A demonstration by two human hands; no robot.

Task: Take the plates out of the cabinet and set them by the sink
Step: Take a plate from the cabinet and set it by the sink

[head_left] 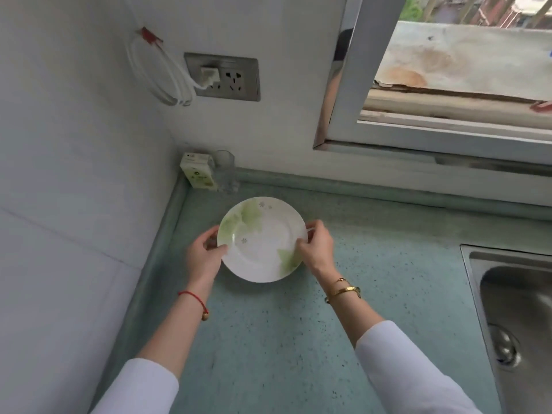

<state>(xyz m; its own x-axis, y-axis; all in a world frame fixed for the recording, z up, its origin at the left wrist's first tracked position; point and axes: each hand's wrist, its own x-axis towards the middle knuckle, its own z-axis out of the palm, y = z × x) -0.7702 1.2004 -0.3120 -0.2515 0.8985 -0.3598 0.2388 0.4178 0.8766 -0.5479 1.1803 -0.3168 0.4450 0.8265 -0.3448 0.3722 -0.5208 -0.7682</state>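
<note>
A white plate (263,243) with pale green leaf prints is over the green countertop (268,339), left of the steel sink (513,309). My left hand (204,255) grips its left rim, thumb on top. On the opposite side my right hand (316,246) pinches the right rim. I cannot tell whether the plate touches the counter or hovers just above it. No cabinet is in view.
A small carton (198,171) and a clear glass (225,170) stand in the back left corner. A wall socket (222,76) with a plugged white cable sits above them. The window frame (343,85) rises at the back right.
</note>
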